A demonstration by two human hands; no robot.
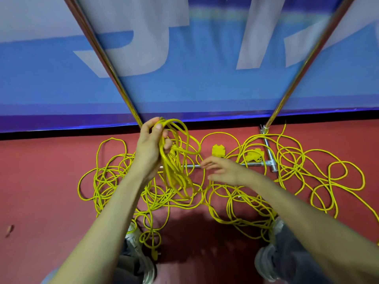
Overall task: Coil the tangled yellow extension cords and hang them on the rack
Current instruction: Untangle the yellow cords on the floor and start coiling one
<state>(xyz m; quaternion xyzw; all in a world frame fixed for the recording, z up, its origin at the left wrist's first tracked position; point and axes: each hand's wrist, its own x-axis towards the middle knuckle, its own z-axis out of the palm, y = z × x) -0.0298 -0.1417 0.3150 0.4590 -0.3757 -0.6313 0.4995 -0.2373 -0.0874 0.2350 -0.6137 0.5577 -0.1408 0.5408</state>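
Left grip (150,148) is curled round a handful of coil (173,173) loops. Right grip (223,171) is spread, holding nothing, over the yellow cords (246,198) tangled on the floor around the rack (270,163) base. Probably best to shake slack free first and keep the loops even.

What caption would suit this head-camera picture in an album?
Left hand grips gathered cord loops above the yellow tangle on the red floor; open right hand hovers over the rack base.

The red floor (41,181) carries a wide tangle of yellow extension cords (256,206) sprawled over the rack's metal base (269,154). Two yellow socket blocks (217,151) lie among them, and a small scrap (9,230) lies far left.
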